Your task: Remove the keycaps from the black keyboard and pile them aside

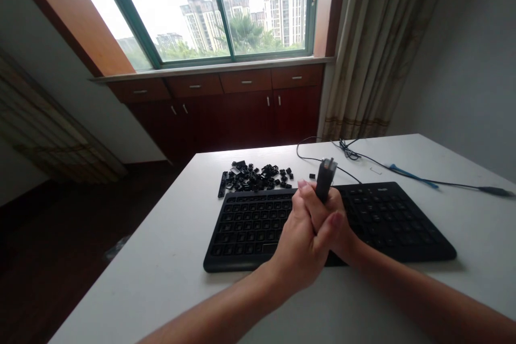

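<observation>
Both hands are clasped together over the middle of a black keyboard. Between them a dark thing with small metal prongs points up and away; its lower part is hidden, so its kind is unclear. My left hand is closed in front, its fingers wrapped about my right hand and the pronged thing. My right hand is closed too, partly covered by the left. The left side of the keyboard shows bare key sockets, while dark keycaps remain on its right side. A pile of loose black keycaps lies behind it.
A single keycap lies apart from the pile. A thin black cable loops across the back right of the white table, near a blue slim tool and a small bent wire. Beyond stand red-brown cabinets beneath a window.
</observation>
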`<move>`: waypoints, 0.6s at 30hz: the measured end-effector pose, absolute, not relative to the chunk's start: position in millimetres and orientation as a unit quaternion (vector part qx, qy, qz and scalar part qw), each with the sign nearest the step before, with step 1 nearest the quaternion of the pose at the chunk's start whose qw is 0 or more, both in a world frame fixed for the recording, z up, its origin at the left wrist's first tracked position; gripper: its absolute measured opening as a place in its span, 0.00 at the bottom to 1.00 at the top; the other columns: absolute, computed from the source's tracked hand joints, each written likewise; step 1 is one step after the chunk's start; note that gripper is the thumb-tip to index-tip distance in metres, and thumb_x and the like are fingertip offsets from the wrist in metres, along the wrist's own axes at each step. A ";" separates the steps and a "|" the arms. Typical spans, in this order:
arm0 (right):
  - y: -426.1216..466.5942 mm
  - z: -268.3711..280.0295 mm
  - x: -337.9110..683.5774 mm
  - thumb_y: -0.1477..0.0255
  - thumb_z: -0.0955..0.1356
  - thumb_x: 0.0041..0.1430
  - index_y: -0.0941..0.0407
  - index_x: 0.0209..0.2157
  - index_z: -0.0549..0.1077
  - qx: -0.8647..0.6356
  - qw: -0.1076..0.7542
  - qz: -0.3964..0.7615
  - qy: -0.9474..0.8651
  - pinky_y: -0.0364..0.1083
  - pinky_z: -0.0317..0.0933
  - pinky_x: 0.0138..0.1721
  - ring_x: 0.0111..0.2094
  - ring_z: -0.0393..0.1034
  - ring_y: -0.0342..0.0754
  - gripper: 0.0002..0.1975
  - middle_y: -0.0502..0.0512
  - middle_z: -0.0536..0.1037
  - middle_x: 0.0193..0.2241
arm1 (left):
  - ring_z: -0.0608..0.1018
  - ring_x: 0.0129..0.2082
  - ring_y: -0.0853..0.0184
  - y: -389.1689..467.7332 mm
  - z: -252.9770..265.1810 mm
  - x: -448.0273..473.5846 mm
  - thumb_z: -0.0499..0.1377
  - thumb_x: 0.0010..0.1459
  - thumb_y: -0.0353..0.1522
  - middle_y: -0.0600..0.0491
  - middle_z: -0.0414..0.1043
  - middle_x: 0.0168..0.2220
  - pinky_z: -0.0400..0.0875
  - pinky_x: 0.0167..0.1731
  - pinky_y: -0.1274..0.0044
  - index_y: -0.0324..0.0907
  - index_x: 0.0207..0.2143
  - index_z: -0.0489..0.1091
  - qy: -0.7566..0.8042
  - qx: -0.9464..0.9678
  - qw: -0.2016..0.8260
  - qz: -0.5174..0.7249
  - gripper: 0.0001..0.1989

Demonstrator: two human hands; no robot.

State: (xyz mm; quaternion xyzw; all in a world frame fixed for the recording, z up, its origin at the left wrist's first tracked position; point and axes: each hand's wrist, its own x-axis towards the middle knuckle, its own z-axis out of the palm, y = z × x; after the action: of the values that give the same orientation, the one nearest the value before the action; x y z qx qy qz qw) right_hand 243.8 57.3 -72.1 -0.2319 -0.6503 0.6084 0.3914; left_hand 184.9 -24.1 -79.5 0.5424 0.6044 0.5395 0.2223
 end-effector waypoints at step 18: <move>91.1 -56.7 253.2 0.64 0.72 0.60 0.53 0.18 0.57 -0.279 0.341 0.768 -0.465 0.41 0.48 0.18 0.16 0.48 0.38 0.24 0.42 0.55 0.14 | 0.73 0.25 0.68 -35.8 -58.7 112.1 0.58 0.68 0.47 0.57 0.69 0.24 0.66 0.28 0.75 0.42 0.27 0.67 0.497 0.855 -0.063 0.137 0.21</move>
State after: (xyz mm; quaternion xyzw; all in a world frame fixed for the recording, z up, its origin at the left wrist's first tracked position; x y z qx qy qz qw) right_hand 253.2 91.1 -56.7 -0.2789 -0.4646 0.7684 0.3406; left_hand 112.1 -35.8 -58.7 0.8546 0.4968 0.1374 -0.0626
